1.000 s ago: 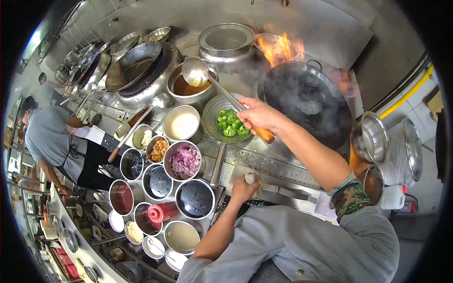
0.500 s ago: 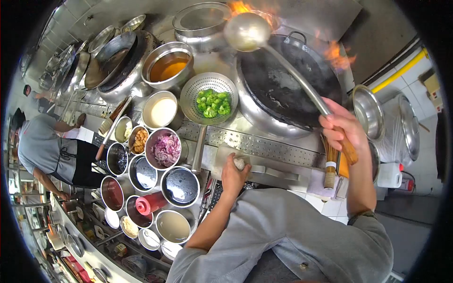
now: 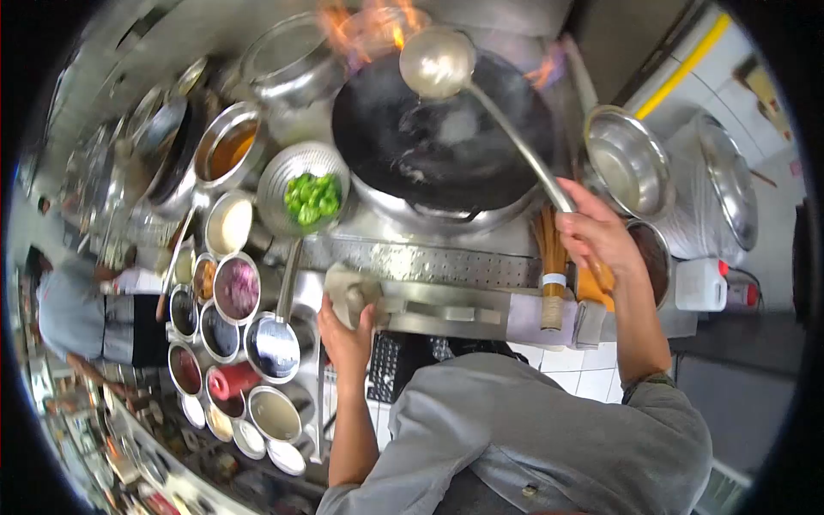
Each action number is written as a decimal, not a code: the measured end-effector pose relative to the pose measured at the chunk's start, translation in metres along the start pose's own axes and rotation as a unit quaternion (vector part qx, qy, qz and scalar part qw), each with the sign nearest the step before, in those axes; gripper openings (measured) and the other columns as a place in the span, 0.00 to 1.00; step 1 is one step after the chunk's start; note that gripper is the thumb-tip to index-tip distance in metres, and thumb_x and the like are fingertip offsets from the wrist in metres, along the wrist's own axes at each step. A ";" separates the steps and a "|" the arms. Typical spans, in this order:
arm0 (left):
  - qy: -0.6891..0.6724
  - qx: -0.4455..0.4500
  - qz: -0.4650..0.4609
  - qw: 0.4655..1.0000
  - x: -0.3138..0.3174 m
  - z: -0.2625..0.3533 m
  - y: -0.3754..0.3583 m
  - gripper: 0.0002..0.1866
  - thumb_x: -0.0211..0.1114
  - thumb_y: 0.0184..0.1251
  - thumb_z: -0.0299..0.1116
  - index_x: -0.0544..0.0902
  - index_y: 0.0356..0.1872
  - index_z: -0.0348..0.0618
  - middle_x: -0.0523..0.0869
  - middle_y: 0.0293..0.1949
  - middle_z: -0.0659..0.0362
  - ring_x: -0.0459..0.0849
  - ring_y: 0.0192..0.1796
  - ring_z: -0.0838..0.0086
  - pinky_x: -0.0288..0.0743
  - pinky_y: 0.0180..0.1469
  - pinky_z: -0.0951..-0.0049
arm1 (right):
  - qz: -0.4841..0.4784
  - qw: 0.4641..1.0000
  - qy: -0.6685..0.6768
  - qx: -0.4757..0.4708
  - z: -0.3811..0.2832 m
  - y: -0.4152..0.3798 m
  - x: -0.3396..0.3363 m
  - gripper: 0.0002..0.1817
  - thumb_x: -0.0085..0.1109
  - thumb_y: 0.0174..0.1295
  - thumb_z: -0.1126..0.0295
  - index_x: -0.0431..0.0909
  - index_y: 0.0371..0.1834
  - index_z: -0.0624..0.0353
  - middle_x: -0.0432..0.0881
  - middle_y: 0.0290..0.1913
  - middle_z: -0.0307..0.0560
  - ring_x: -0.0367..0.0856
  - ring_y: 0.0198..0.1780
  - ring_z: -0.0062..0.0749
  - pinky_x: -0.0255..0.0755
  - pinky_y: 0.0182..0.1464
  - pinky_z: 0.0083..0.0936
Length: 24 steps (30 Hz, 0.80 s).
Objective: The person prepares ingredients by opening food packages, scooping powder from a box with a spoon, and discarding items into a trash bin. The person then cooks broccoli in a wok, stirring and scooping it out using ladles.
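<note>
My right hand [image 3: 596, 230] is closed around the wooden handle of a long metal ladle [image 3: 438, 62]. The ladle's bowl hangs over the far part of a large black wok [image 3: 386, 129], which sits on the stove with dark, shiny liquid and haze inside. At the counter's front edge, my left hand [image 3: 346, 336] grips a bunched greyish cloth [image 3: 343, 283], its fingertips partly hidden. Beyond that hand, a perforated strainer [image 3: 275, 184] holds green broccoli pieces [image 3: 312, 199]. Its handle points back towards me.
Flames [image 3: 365, 34] rise behind the wok. Metal pots hold amber liquid [image 3: 230, 156], sliced onion [image 3: 237, 287] and sauces; a red squeeze bottle [image 3: 233, 380] lies among them. Right are a bamboo brush [image 3: 552, 275], steel bowl [image 3: 627, 163] and white jug [image 3: 701, 285]. Another person [image 3: 73, 313] stands left.
The view has shifted, so the counter and wok appear further left. Relative to the wok, the ladle has moved right, over its far part. My left hand stays at the cloth.
</note>
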<state>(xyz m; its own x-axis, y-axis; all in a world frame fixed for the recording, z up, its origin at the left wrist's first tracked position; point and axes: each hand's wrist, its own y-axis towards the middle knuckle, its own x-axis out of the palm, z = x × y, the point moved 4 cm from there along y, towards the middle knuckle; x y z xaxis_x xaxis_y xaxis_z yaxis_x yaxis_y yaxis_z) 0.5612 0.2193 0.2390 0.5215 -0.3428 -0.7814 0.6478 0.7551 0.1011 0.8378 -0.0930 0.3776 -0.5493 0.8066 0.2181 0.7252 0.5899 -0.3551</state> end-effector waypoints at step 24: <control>-0.144 -0.155 0.071 0.975 -0.059 -0.125 -0.230 0.18 0.70 0.64 0.36 0.82 0.49 0.34 0.85 0.46 0.46 0.84 0.50 0.51 0.78 0.53 0.59 | -0.458 0.761 -0.434 0.148 0.125 -0.162 0.289 0.38 0.55 0.67 0.74 0.53 0.80 0.56 0.75 0.29 0.40 0.73 0.24 0.22 0.69 0.29 0.23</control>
<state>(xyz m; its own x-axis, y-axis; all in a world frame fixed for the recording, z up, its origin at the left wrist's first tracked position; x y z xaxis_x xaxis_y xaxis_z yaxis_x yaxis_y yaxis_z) 0.3118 0.1357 0.1843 0.7571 -0.3316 -0.5629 0.3824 0.9235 -0.0298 0.5096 0.0397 0.3841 -0.9286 -0.3436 -0.1402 -0.1828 0.7524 -0.6328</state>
